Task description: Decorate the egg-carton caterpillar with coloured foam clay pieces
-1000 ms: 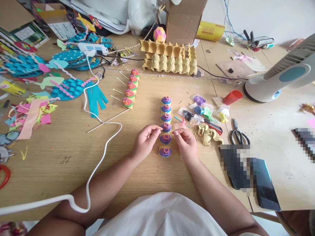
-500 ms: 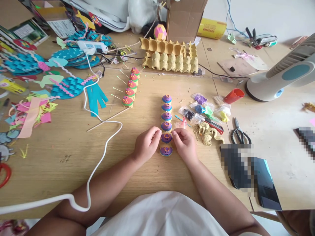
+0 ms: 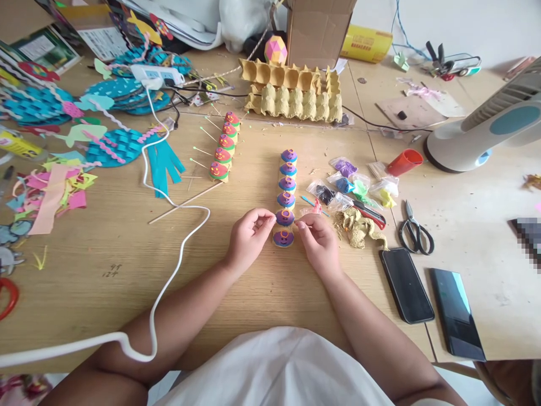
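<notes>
A strip of egg-carton cups [image 3: 287,184] painted purple and blue, with small orange rings and faces on the cups, lies lengthwise on the wooden table. My left hand [image 3: 252,235] is at the left edge of its near end, thumb and fingertips pinched together beside the second cup from the near end. My right hand [image 3: 318,242] mirrors it on the right side, its fingers pinched too. Both hands seem to hold the strip's edges, though the fingertips hide the exact contact. To the left stands a red and green cup strip [image 3: 225,148] with green-tipped sticks.
Right of the strip are bags of coloured clay [image 3: 344,168], torn carton pieces [image 3: 354,228], a cutter, scissors [image 3: 416,228], a red cup [image 3: 404,162] and two phones [image 3: 407,286]. A white cable [image 3: 181,254] winds across the left. Egg cartons [image 3: 301,102] lie behind.
The purple strip has shifted away from me, toward the back of the table. Both hands have moved slightly the same way with it, still pinched at its sides.
</notes>
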A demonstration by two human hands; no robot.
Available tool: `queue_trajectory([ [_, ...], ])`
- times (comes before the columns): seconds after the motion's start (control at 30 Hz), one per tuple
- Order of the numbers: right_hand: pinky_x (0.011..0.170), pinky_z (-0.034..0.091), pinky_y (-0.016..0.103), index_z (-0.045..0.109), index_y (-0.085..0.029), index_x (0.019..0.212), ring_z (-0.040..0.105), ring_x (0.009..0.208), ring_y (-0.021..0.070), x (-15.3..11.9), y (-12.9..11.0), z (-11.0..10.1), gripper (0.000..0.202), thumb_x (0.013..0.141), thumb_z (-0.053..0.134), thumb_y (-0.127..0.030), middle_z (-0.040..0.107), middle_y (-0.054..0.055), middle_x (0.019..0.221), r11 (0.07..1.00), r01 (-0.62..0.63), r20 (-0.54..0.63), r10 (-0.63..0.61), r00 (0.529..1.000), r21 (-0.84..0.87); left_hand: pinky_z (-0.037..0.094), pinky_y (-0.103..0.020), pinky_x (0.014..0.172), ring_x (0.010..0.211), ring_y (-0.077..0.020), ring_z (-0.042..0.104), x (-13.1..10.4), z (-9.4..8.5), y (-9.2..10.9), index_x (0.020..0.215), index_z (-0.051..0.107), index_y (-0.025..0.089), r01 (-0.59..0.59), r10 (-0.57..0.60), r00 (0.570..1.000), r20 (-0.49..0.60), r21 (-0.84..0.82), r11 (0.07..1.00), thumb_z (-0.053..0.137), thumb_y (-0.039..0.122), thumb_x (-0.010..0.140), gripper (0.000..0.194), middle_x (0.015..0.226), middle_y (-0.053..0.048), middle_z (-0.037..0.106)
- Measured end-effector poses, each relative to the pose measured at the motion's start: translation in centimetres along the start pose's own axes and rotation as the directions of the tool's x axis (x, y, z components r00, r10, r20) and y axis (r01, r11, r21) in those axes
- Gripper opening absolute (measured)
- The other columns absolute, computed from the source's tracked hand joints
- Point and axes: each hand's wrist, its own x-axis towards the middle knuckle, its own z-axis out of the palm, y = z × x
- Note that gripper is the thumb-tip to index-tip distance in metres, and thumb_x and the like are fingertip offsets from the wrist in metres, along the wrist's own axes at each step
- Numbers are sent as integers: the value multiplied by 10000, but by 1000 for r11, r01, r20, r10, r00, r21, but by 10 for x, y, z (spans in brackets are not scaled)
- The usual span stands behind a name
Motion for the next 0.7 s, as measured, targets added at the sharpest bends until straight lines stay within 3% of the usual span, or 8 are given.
queue_trajectory([
  [0.33, 1005, 563, 436, 731, -234, 876, 706, 1095, 242, 2, 7, -2, 155, 980, 684, -339, 726, 91, 1092, 986, 158, 16, -157, 987, -53, 552, -257, 723, 725, -138, 679, 3, -2, 7, 920, 769, 191, -73, 71, 997, 27, 73, 995, 730, 334, 918, 148, 860, -28, 790],
  [0.7, 1028, 553, 444, 737, -241, 886, 702, 1130, 240, 3, 10, -1, 152, 982, 687, -347, 719, 102, 1125, 990, 139, 22, -139, 990, -18, 575, -270, 760, 811, -147, 727, 2, -5, 3, 1031, 807, 201, -155, 151, 988, 38, 151, 976, 722, 258, 940, 137, 996, -50, 822],
])
